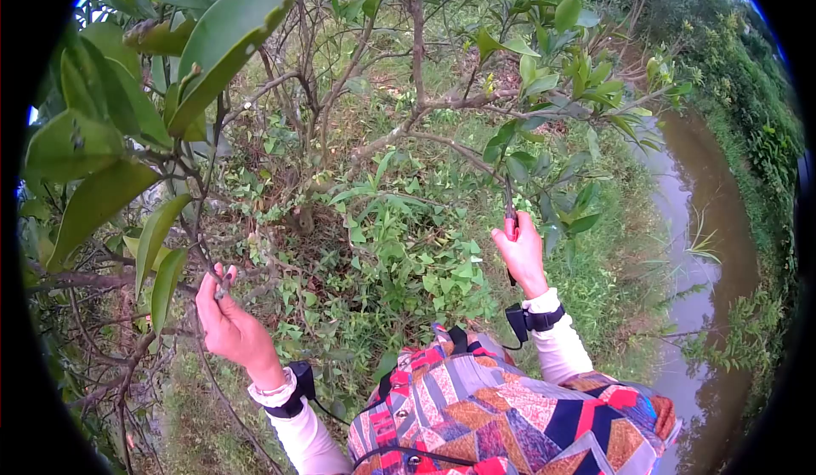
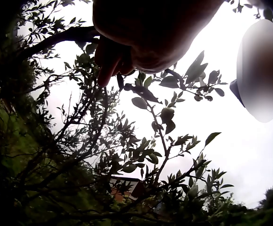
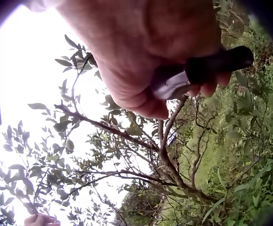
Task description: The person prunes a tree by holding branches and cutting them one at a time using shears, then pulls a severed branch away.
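At the left of the head view, my left hand (image 1: 236, 332) pinches a thin twig (image 1: 204, 250) of a leafy tree between thumb and fingers. Large green leaves (image 1: 161, 250) hang just above it. In the left wrist view the same hand (image 2: 150, 35) is dark against the sky, its fingertips at the branches. My right hand (image 1: 523, 254) grips pruning shears (image 1: 510, 224) with a red handle, their dark tip pointing up towards a leafy branch (image 1: 463, 147). A dark handle end (image 3: 221, 63) sticks out past the right hand (image 3: 146, 52) in the right wrist view.
Bare, forking branches (image 1: 416, 109) spread across between and beyond the hands. Low green plants (image 1: 408, 245) cover the ground below. A muddy stream (image 1: 714, 220) runs along the right side, with a grassy bank beyond. Thicker limbs (image 1: 93, 281) cross at the far left.
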Available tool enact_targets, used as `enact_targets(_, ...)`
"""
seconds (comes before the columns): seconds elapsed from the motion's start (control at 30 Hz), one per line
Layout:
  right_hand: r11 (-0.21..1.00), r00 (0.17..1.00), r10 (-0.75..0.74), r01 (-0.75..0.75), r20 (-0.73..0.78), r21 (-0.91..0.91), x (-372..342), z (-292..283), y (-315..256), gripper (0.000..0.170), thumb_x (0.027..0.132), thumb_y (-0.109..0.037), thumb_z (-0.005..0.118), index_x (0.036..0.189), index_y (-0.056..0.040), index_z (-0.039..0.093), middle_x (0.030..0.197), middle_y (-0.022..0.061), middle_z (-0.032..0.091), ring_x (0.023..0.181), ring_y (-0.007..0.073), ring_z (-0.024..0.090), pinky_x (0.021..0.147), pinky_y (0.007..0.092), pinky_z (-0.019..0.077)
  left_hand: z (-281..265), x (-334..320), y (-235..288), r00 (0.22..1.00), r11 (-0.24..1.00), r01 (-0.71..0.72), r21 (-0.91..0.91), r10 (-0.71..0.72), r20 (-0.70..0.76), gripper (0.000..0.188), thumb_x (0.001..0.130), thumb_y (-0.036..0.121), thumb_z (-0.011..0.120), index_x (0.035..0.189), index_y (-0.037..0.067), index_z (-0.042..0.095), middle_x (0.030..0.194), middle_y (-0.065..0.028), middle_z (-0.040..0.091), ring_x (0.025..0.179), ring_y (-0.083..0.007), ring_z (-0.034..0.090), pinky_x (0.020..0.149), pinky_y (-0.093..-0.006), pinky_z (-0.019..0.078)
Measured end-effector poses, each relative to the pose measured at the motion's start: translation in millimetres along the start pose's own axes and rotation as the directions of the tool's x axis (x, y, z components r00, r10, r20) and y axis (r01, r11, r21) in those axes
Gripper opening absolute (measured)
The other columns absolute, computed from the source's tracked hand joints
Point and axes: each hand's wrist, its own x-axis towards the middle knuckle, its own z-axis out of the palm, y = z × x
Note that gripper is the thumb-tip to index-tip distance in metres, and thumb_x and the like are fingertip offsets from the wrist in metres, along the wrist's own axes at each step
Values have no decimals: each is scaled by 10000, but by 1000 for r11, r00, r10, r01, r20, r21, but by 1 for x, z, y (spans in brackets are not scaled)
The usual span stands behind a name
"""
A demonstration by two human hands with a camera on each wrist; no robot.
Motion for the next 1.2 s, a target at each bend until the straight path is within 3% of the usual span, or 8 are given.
enact_targets(0.17,1000,999,-9,9,46,-10,-4,8,8,372,792,-288,721,963,-16,533,781,103,589,718,227,587,692,377,472,2,-3,0,998,993,67,-97,-69,-10,241,1010,-29,455,1209,-93,575,1145,-189,665,985,-268,698,839,-360,604)
enact_targets(0.27,991,998,48,-54,48,124,-14,7,7,368,794,-299,727,929,-27,520,748,79,564,686,195,556,670,354,456,5,-6,-4,994,983,106,-147,-107,4,244,1019,-18,449,1216,-106,563,1160,-197,647,1009,-267,682,843,-370,621)
enact_targets(0.43,965,991,126,-131,35,226,-21,1,32,374,811,-294,722,1007,-15,566,776,19,569,693,145,542,672,311,455,10,-6,-2,991,979,133,-158,-127,45,255,1022,-12,452,1238,-103,552,1175,-191,636,1003,-264,681,848,-372,615)
enact_targets(0.53,808,965,145,-244,220,536,-24,-3,43,328,860,-252,684,1075,-32,570,834,-6,577,745,111,568,684,262,466,9,-9,-9,990,974,137,-179,-131,48,255,1025,-6,450,1242,-101,544,1168,-185,635,976,-263,688,854,-368,608)
enact_targets(0.63,659,921,121,-354,371,664,-27,-9,30,325,892,-261,651,1106,-37,552,857,12,588,781,119,595,698,266,493,9,-9,-12,991,974,129,-185,-123,44,229,1034,8,437,1210,-95,539,1110,-166,632,921,-254,695,838,-364,599)
enact_targets(0.83,431,890,48,-429,454,794,-12,1,17,375,942,-302,599,1188,-30,518,919,43,613,843,172,640,784,315,547,2,-10,-18,996,996,79,-48,-77,40,169,1057,61,406,1125,-58,505,966,-118,596,726,-167,654,680,-293,527)
enact_targets(0.97,376,864,20,-473,503,797,5,10,20,348,967,-307,586,1161,-21,560,957,70,629,909,219,637,832,382,538,1,-11,-19,990,988,139,-71,-140,-13,196,1065,143,462,1083,-37,537,913,-81,640,616,-90,545,631,-251,457)
enact_targets(1.2,376,868,63,-478,493,794,17,24,17,344,962,-314,593,1151,-27,578,960,66,637,920,223,648,822,390,541,-1,-13,-17,983,983,182,-24,-183,-20,215,1069,161,458,1091,-39,534,896,-65,625,578,-78,472,579,-254,434)
